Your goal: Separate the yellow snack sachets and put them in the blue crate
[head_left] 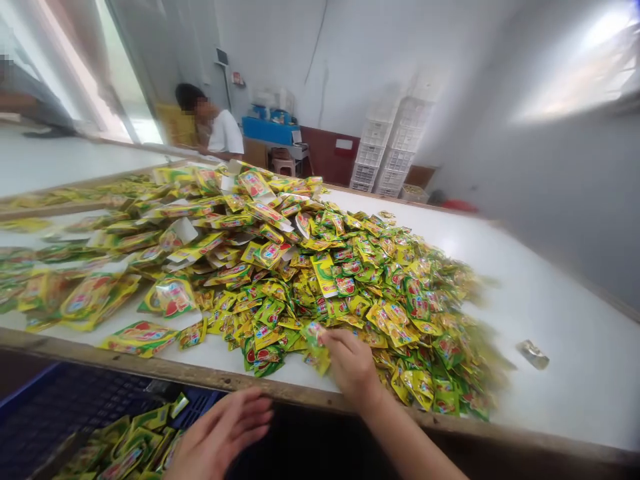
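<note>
A big heap of small yellow and green packets (350, 280) with red fruit pictures covers the table. At its front edge my right hand (354, 367) pinches one small packet (316, 343) between thumb and fingers; the packet is slightly blurred. Lower down, in front of the wooden table edge, my left hand (227, 427) holds nothing, its fingers stretched out and angled to the right. It is close to a blue crate (37, 407) in which many similar packets (133, 443) lie. Flattened cardboard boxes (267, 213) in the same colours are piled on the left side of the heap.
A raised wooden rim (75, 351) runs along the front of the white table (575, 307). One silvery packet (533, 355) lies apart on the right. Across the table sits a person in a white shirt (226, 133). White crates (370, 155) are stacked by the far wall.
</note>
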The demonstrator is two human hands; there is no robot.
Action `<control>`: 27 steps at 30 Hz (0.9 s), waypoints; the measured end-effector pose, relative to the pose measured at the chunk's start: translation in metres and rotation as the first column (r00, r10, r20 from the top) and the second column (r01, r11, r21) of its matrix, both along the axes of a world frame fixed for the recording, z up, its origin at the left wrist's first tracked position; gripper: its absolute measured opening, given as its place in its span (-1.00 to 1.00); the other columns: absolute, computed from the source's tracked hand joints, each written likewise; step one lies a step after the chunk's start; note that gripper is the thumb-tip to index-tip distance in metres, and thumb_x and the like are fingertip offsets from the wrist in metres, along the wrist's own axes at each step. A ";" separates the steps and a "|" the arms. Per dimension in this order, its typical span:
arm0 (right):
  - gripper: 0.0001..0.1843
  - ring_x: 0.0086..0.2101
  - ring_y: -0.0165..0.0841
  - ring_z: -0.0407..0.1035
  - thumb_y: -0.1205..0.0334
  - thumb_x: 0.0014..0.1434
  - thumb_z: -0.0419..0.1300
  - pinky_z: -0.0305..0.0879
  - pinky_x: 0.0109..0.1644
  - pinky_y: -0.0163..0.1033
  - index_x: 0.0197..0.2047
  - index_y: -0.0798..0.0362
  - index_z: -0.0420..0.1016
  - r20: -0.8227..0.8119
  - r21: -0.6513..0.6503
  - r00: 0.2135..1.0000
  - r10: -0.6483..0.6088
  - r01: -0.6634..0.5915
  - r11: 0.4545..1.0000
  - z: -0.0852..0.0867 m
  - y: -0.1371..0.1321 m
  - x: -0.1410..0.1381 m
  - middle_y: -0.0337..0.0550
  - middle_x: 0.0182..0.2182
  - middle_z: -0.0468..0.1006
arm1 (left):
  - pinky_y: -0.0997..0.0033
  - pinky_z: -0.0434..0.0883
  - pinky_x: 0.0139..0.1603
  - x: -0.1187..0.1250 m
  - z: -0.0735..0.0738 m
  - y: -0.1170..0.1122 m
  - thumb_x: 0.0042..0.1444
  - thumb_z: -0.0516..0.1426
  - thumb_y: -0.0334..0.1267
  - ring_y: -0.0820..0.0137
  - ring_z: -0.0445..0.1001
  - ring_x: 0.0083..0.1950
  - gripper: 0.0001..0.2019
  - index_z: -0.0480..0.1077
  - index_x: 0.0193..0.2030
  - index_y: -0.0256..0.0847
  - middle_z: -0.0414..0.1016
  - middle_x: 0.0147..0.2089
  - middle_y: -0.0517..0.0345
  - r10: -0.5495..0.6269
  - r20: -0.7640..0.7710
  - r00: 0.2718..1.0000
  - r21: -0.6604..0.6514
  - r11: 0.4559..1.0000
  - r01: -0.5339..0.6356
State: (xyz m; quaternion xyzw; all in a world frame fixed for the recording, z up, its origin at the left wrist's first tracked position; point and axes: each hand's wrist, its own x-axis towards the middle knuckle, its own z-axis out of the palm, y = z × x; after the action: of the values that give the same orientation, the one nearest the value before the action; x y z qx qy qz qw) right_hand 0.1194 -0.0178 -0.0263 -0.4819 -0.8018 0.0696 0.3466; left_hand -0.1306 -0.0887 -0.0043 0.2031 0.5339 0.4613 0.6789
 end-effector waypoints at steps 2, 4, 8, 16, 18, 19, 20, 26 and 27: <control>-0.60 -0.11 -0.29 0.44 0.47 0.27 0.03 0.43 -0.03 -0.20 0.12 0.01 0.42 -0.071 0.035 0.994 0.088 -0.085 0.996 0.003 -0.025 0.010 -0.02 -0.10 0.55 | 0.10 0.50 0.05 0.038 0.011 0.022 0.12 0.20 -0.01 0.11 0.56 0.00 -0.54 0.45 0.06 -0.26 0.60 -0.02 -0.12 -0.155 0.199 0.968 0.035 0.988 0.152; -0.51 -0.11 -0.27 0.45 0.49 0.24 0.08 0.44 -0.05 -0.17 0.19 -0.06 0.36 -0.096 0.053 0.985 0.142 -0.137 0.989 0.007 -0.047 0.019 -0.04 -0.09 0.56 | 0.26 0.50 0.00 0.067 0.018 0.037 0.10 0.24 -0.15 0.22 0.56 -0.02 -0.58 0.44 0.09 -0.23 0.58 0.01 -0.08 -0.243 0.216 0.946 0.096 0.969 0.227; -0.52 -0.01 -0.23 0.39 0.51 0.25 0.01 0.40 0.04 -0.09 0.15 -0.11 0.41 -0.284 -0.020 0.959 -0.005 -0.001 1.000 0.013 -0.067 0.024 -0.01 0.01 0.46 | 0.45 0.46 -0.02 0.089 0.005 0.042 -0.04 0.33 -0.26 0.30 0.52 0.01 -0.47 0.42 0.13 -0.18 0.59 -0.05 0.02 -0.187 -0.039 0.982 0.164 0.968 0.191; -0.79 -0.13 -0.26 0.40 0.38 -0.01 0.36 0.44 -0.21 -0.29 -0.27 0.01 0.49 -0.576 -0.464 0.740 -0.347 0.054 0.884 0.019 -0.052 0.013 -0.11 -0.16 0.43 | 0.26 0.38 0.18 0.099 -0.002 0.031 -0.07 0.32 -0.18 0.17 0.46 0.14 -0.56 0.49 0.01 -0.18 0.56 0.07 0.03 -0.229 -0.204 0.952 0.160 0.951 0.263; -0.82 -0.15 -0.27 0.41 0.38 -0.03 0.37 0.42 -0.23 -0.30 -0.34 0.02 0.50 -0.559 -0.491 0.768 -0.313 -0.002 0.871 0.023 -0.045 0.017 -0.13 -0.17 0.44 | 0.29 0.42 0.12 0.099 0.004 0.035 0.01 0.28 -0.17 0.20 0.52 0.05 -0.64 0.51 -0.03 -0.18 0.59 0.02 0.02 -0.315 -0.225 0.922 0.197 0.912 0.359; -0.84 -0.16 -0.28 0.41 0.38 -0.03 0.37 0.42 -0.23 -0.30 -0.36 0.02 0.51 -0.540 -0.492 0.795 -0.276 -0.032 0.870 0.026 -0.043 0.019 -0.13 -0.17 0.45 | 0.30 0.43 0.08 0.097 0.006 0.038 0.05 0.26 -0.17 0.20 0.54 0.01 -0.68 0.52 -0.04 -0.19 0.60 0.00 0.02 -0.354 -0.242 0.903 0.223 0.886 0.407; -0.86 -0.15 -0.27 0.41 0.37 -0.03 0.38 0.41 -0.21 -0.29 -0.38 0.02 0.52 -0.524 -0.489 0.817 -0.241 -0.057 0.870 0.028 -0.040 0.020 -0.13 -0.18 0.46 | 0.31 0.44 0.06 0.095 0.008 0.039 0.07 0.24 -0.18 0.21 0.55 -0.03 -0.71 0.53 -0.06 -0.19 0.61 -0.02 0.01 -0.375 -0.260 0.890 0.248 0.865 0.437; -0.63 -0.27 -0.25 0.47 0.10 0.07 0.33 0.47 -0.27 -0.21 -0.06 0.03 0.47 -0.680 -0.624 0.666 -0.308 -0.304 0.720 0.022 -0.044 0.001 -0.09 -0.25 0.55 | 0.30 0.47 -0.03 0.095 0.010 0.022 0.15 0.18 -0.15 0.20 0.56 -0.09 -0.75 0.53 -0.07 -0.15 0.63 -0.09 0.02 -0.163 -0.352 0.922 0.320 0.904 0.282; -0.65 -0.37 -0.27 0.46 0.06 0.09 0.32 0.47 -0.37 -0.24 -0.10 0.04 0.49 -0.681 -0.648 0.658 -0.321 -0.336 0.684 0.019 -0.046 -0.002 -0.11 -0.33 0.56 | 0.31 0.47 -0.05 0.094 0.010 0.019 0.17 0.16 -0.15 0.21 0.56 -0.11 -0.75 0.54 -0.07 -0.14 0.62 -0.11 0.01 -0.134 -0.420 0.898 0.348 0.889 0.296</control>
State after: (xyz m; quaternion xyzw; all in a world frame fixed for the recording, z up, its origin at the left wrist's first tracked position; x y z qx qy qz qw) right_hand 0.1169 -0.0641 -0.0071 -0.5002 -0.4880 0.5765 0.4236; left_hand -0.0364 -0.0696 0.0061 0.4839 0.5233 0.4329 0.5519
